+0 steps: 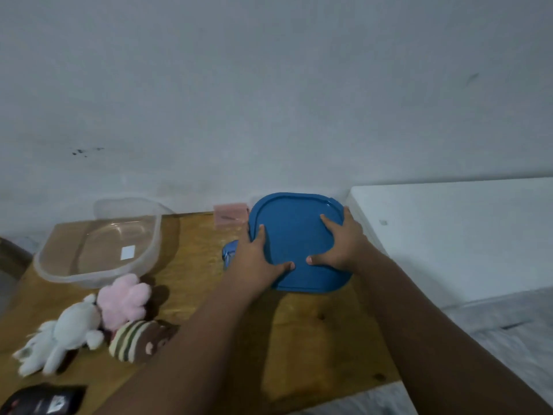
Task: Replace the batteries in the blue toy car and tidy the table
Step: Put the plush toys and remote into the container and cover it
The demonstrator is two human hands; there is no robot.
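Observation:
A blue container lid (294,235) sits at the back right of the wooden table (299,339). My left hand (257,259) grips its left edge and my right hand (341,247) grips its right edge, thumbs lying on top. A small blue object (229,253) peeks out beside my left hand; I cannot tell whether it is the toy car. Whatever lies under the lid is hidden.
An empty clear plastic tub (98,250) stands at the back left. In front of it lie a pink plush (124,299), a white plush (62,333) and a striped brown plush (140,339). A black pouch (45,399) is at the near left. A pink box (229,215) sits by the wall. A white surface (449,235) adjoins on the right.

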